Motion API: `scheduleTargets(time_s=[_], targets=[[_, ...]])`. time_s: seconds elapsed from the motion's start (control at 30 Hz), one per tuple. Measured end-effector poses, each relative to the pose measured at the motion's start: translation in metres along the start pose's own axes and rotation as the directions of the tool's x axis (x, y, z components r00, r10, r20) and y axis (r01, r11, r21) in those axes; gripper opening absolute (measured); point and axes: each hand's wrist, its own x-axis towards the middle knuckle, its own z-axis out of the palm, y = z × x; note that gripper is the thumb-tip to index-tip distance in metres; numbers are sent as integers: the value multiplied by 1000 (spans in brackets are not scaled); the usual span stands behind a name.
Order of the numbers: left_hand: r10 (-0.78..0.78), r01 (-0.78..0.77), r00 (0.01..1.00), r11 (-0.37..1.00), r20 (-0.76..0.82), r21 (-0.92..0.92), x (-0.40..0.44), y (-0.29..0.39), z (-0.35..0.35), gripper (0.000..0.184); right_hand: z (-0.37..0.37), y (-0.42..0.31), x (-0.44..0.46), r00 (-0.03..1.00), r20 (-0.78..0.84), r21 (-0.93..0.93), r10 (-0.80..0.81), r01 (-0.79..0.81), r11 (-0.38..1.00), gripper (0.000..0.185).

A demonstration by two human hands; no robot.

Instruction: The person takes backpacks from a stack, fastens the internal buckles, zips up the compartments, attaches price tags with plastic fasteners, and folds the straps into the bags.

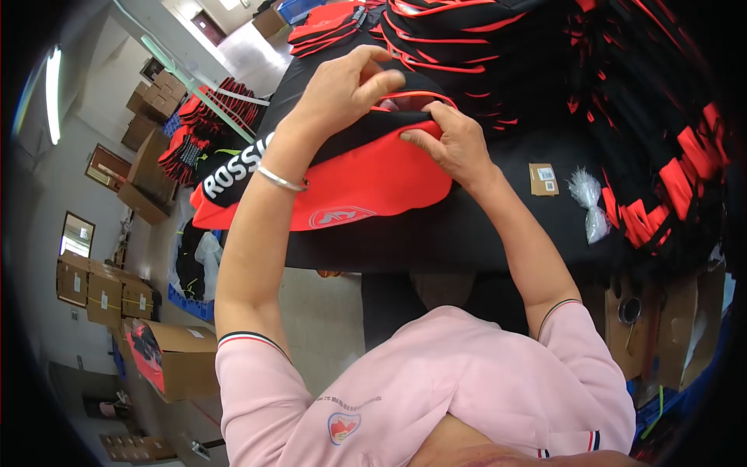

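Note:
A red and black fabric bag [373,179] with white "ROSSI" lettering lies across the near side of the black-covered table. Its opening faces up and away from me. My right hand [459,144] grips the rim at the right end, with the thumb outside on the red panel and the fingers over the edge, partly inside. Above the bag's black part, my left hand [342,89] is loosely curved, its thumb and forefinger apart. Its remaining fingers are largely hidden. Skin shows inside the opening, but I cannot tell which hand it belongs to.
Stacked black and red pieces [443,39] rise behind the bag, with more heaped along the right side. A brown card [544,179] with white labels and a tied clear plastic bundle [591,204] lie on the table [498,226]. Cardboard boxes [183,362] stand on the left.

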Motion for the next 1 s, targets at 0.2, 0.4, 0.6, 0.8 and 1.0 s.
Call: scheduleTargets(time_s=[0.2,0.4,0.6,0.8,1.0], targets=[[221,-216,973,782,64,585,-44,0,-12,80,-9,12,9,990,-133,-58,-57,49,997,35],[151,-118,988,873,-34,472,-51,4,-1,38,-7,-45,32,864,-191,-141,-466,445,884,38],[56,-18,994,926,-90,376,-53,-28,13,37,31,-31,35,820,-224,-226,-527,483,846,13],[252,-196,965,875,-69,443,-51,11,36,29,-4,-25,21,853,-387,-138,-351,323,936,23],[335,-217,915,878,-226,426,-53,19,-20,19,-95,13,55,949,-316,-483,5,-165,860,20]])
